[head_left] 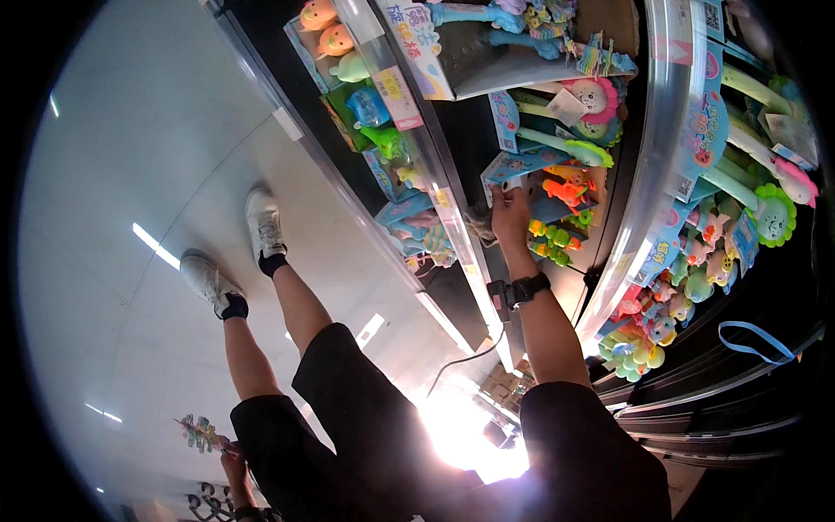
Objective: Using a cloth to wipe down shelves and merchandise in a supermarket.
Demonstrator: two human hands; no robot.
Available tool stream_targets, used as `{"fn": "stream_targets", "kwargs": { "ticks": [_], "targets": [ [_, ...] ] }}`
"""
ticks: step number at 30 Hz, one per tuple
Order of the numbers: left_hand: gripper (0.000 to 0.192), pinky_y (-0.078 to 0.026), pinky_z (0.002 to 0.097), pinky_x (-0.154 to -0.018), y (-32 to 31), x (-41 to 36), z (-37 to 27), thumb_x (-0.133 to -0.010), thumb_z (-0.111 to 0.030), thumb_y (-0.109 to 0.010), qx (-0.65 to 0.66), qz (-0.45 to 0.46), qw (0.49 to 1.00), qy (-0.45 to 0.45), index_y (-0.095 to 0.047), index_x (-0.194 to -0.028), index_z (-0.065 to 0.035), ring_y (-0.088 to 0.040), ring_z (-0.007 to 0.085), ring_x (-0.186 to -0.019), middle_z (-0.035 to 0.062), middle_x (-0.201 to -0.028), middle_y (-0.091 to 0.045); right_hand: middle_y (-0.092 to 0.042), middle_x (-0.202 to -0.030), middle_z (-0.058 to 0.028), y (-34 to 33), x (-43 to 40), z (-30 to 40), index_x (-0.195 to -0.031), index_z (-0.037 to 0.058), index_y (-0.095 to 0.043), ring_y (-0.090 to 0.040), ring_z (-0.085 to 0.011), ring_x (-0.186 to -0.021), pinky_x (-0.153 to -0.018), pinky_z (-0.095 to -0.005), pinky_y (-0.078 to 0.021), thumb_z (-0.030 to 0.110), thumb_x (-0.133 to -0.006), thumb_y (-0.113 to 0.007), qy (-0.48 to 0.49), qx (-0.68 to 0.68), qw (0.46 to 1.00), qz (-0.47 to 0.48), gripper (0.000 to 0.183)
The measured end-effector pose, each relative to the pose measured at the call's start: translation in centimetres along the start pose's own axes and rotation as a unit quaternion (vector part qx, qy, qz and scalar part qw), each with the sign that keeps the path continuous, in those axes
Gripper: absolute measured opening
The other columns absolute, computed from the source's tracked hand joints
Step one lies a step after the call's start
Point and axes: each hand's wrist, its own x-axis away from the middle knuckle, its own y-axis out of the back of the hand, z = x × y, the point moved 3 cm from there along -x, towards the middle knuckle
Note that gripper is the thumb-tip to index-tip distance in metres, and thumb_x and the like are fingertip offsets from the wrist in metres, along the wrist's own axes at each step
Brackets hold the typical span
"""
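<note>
My right hand point(510, 212), with a black strap at its wrist, reaches into a shelf at the right. Its fingers are closed on the front edge of a blue and white cardboard display box point(507, 171). Orange plastic toys point(567, 189) and green caterpillar-like toys point(554, 240) sit just beyond the hand. A greyish fuzzy item point(479, 225) shows beside the fingers; I cannot tell what it is. At the lower left, my left hand point(235, 464) holds a rainbow-coloured toy wand point(201, 434) by its handle, away from the shelves.
Clear shelf rails point(424, 130) carry price labels. Boxed flower-headed toys point(590, 98), rainbow toy wands point(554, 46) and small animal toys point(678, 274) fill neighbouring shelves. A blue strap loop point(750, 339) hangs at the right. My feet stand on the glossy floor point(150, 163). A dark cable point(463, 359) dangles near my right arm.
</note>
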Motion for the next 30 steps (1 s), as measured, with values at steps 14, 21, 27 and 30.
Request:
{"fn": "stream_targets", "kwargs": {
  "ticks": [14,21,27,30],
  "targets": [
    [0.046,-0.034,0.0257,-0.052,0.5,-3.8,8.7,-0.092,-0.041,-0.039,-0.002,0.069,0.996,-0.054,-0.053,-0.067,-0.0052,-0.041,0.0086,-0.058,-0.001,-0.062,-0.047,-0.059,-0.09,-0.0267,2.6,5.6,5.2,-0.108,0.0,-0.046,-0.057,-0.0427,-0.086,-0.077,-0.0481,-0.0438,0.03,-0.079,-0.057,0.03,0.111,0.975,0.192,0.043],
    [0.042,-0.035,0.0236,-0.041,0.4,-3.8,7.3,-0.091,-0.043,-0.041,-0.055,0.086,0.995,-0.004,-0.053,-0.07,-0.0084,-0.043,0.0077,-0.047,-0.0011,-0.06,-0.048,-0.056,-0.102,-0.0267,2.6,-7.9,8.8,-0.128,-0.0005,-0.03,-0.055,-0.0398,-0.096,-0.082,-0.0429,-0.0418,0.027,-0.077,-0.059,0.037,-0.002,0.999,-0.007,0.065],
    [0.035,-0.048,0.0285,-0.04,1.8,-3.8,10.4,-0.09,-0.042,-0.042,0.098,0.025,0.984,0.144,-0.052,-0.078,-0.0104,-0.052,0.012,-0.045,0.0005,-0.06,-0.053,-0.056,-0.101,-0.0289,0.0,-10.1,8.7,-0.101,-0.006,-0.055,-0.053,-0.0433,-0.096,-0.08,-0.0431,-0.041,0.022,-0.078,-0.052,-0.018,-0.002,1.0,-0.013,0.037],
    [0.035,-0.046,0.0256,-0.038,0.3,-3.2,8.8,-0.09,-0.042,-0.042,0.098,0.041,0.985,0.136,-0.051,-0.077,-0.011,-0.05,0.011,-0.042,-0.0006,-0.058,-0.051,-0.059,-0.09,-0.0266,0.8,-8.1,9.5,-0.092,-0.0039,-0.055,-0.057,-0.0423,-0.087,-0.076,-0.0452,-0.0438,0.03,-0.078,-0.056,0.032,0.047,0.997,-0.044,0.036]
  ]
}}
